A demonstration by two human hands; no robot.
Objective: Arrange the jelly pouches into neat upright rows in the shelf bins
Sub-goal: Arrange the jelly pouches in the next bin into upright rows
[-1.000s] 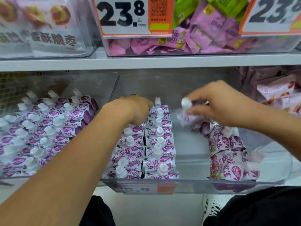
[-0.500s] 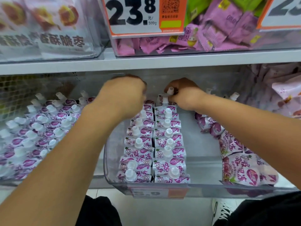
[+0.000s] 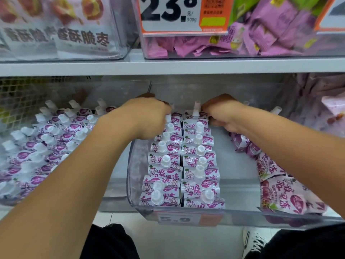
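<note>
Both hands work at frame centre, at the back of the clear shelf bin (image 3: 130, 184): right hand (image 3: 222, 114) seems to pinch the rearmost jelly pouch (image 3: 195, 114); left hand (image 3: 149, 118) is curled, its hold hidden. Pouches look light, soft, slick; best taken by the stiff white spout (image 3: 196, 107).

A: What colours mark the jelly pouches (image 3: 183, 171) standing in the clear bin (image 3: 134, 184)?

B: White bodies with magenta-purple leaf shapes and lettering, each topped by a white cap (image 3: 199, 126). The loose pouches (image 3: 280, 195) at the right side of the bin carry the same white and purple, with darker purple fruit pictures.

A: And the price tag (image 3: 188, 218) on the bin's front?

B: White with grey digits on the left, orange on the right. The upper tag (image 3: 183, 14) is white with black numerals, an orange border and a green strip.

A: The sachets (image 3: 242, 42) above?

B: Mostly pink, some green. The bags (image 3: 56, 30) at top left are white with red-orange fruit and dark characters.
</note>
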